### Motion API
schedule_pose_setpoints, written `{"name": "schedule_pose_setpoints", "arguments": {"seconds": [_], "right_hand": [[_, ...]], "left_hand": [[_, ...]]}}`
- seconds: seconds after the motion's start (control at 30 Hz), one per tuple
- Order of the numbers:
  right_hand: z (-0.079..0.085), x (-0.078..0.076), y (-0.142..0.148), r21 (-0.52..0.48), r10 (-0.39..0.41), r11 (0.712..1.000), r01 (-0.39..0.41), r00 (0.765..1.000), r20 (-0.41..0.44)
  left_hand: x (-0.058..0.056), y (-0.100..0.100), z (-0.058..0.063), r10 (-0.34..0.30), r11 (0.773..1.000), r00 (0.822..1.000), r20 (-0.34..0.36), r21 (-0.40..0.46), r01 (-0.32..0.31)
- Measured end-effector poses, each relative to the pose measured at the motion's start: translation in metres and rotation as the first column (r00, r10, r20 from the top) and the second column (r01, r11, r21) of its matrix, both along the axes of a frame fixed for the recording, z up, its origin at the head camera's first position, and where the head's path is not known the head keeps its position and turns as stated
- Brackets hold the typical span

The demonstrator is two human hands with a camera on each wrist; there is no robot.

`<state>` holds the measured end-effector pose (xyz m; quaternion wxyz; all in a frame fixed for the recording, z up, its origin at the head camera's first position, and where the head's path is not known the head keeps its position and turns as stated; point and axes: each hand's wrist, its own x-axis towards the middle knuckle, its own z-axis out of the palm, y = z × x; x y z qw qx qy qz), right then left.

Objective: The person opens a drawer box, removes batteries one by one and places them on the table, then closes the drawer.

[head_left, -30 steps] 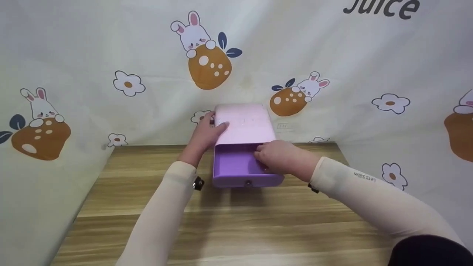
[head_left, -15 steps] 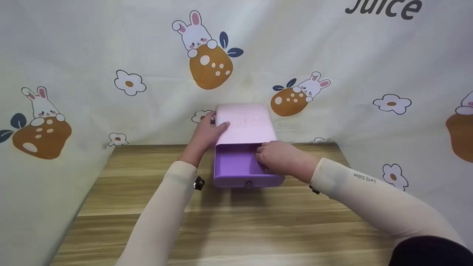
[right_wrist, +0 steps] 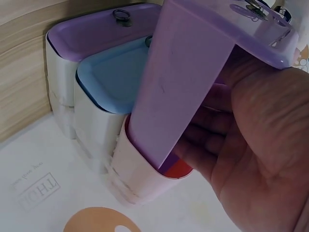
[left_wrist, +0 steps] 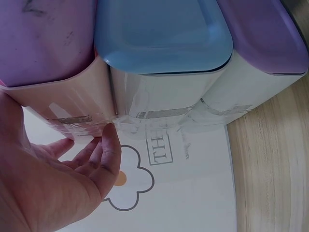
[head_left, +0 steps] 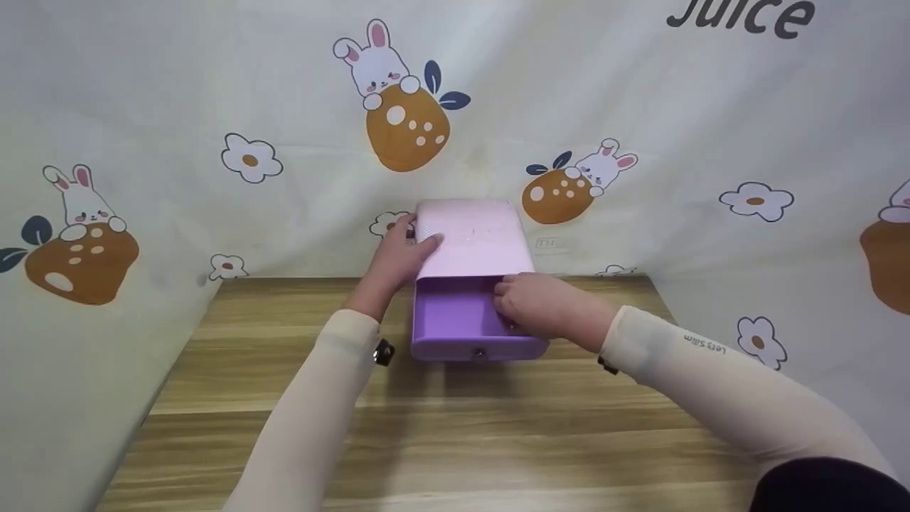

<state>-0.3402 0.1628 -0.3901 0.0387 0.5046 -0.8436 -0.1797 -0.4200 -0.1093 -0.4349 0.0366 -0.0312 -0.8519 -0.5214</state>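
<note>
A small drawer cabinet with a pale pink top [head_left: 473,238] stands against the back wall. Its purple top drawer [head_left: 455,309] is pulled well out toward me. My left hand [head_left: 402,259] holds the pink casing [left_wrist: 84,94] at its left side, thumb on the top and bent fingers against the side. The right hand [head_left: 547,302] reaches over the right wall of the drawer [right_wrist: 181,67], with bent fingers inside. Their tips are hidden in the right wrist view, so whether they pinch anything is unclear. Something red [right_wrist: 178,168] shows inside the casing beside the drawer.
Below the pink casing are a blue drawer [right_wrist: 113,72] and another purple drawer [right_wrist: 91,31], both closed, in white casings. The wooden tabletop [head_left: 426,441] stretches in front. Behind hangs a pale sheet [head_left: 483,92] printed with rabbits and flowers.
Both hands and the pulled-out drawer stay almost the same. The whole head view shifts very slightly.
</note>
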Motion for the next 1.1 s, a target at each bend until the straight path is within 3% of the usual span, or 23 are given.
{"name": "schedule_pose_setpoints", "arguments": {"seconds": [0.3,0.53,0.67,0.8,1.1], "right_hand": [[0.001,-0.005,0.005,-0.128,0.109,0.986,-0.106,0.994,0.023],[0.005,-0.008,0.009,-0.286,0.159,0.949,-0.129,0.984,0.082],[0.011,-0.008,0.014,-0.389,0.170,0.916,-0.102,0.975,0.144],[0.021,-0.008,0.021,-0.427,0.132,0.903,-0.039,0.973,0.189],[0.043,-0.017,0.043,-0.500,0.035,0.863,0.066,0.981,0.189]], "left_hand": [[0.001,0.000,0.001,-0.001,1.000,1.000,-0.002,0.006,0.001],[0.001,0.001,0.000,0.000,1.000,1.000,0.004,0.008,0.000],[0.002,0.001,0.001,0.001,1.000,1.000,0.008,0.000,-0.001],[0.003,0.001,0.001,0.000,1.000,1.000,0.010,0.004,0.000],[0.003,0.001,0.002,0.001,1.000,1.000,0.012,0.011,-0.002]]}}
